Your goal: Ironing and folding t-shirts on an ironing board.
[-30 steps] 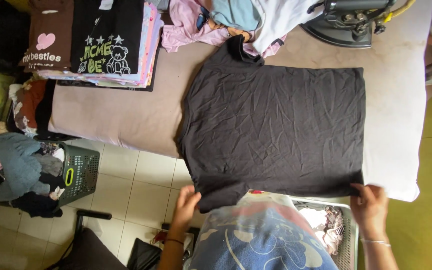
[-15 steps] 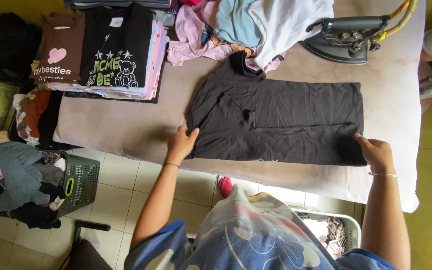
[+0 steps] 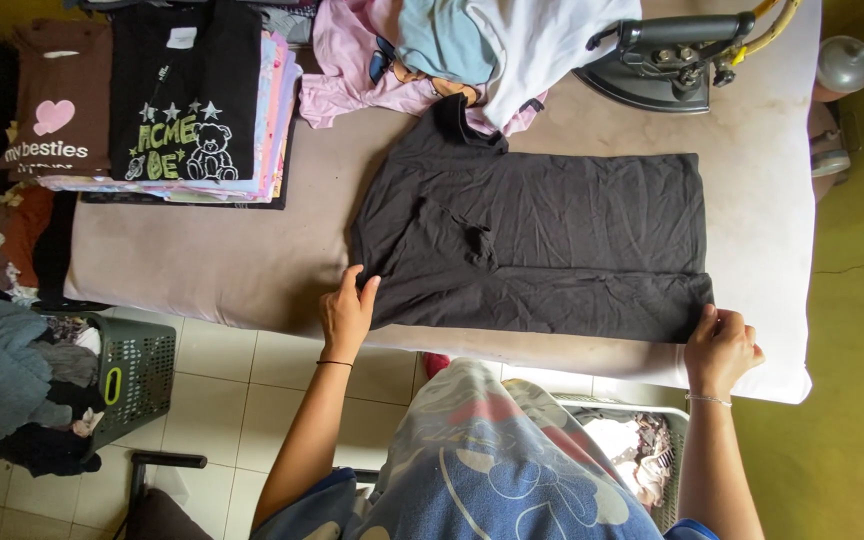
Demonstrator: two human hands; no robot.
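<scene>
A black t-shirt [image 3: 552, 230] lies flat on the padded ironing table [image 3: 252, 250], its near long side folded over toward the middle. My left hand [image 3: 348, 312] rests on the shirt's near left corner with fingers spread on the cloth. At the near right corner my right hand [image 3: 720, 348] pinches the folded hem between fingers and thumb.
A stack of folded printed shirts [image 3: 182, 110] sits at the table's far left. Loose pink, blue and white garments [image 3: 462, 50] lie at the back, beside a dark iron [image 3: 667, 60]. A grey laundry basket [image 3: 132, 375] stands on the tiled floor at left; another basket [image 3: 642, 450] is below me.
Both hands lifted the shirt's hanging near edge and folded it over onto the table. Since then the hands have shifted slightly toward me along the folded edge.
</scene>
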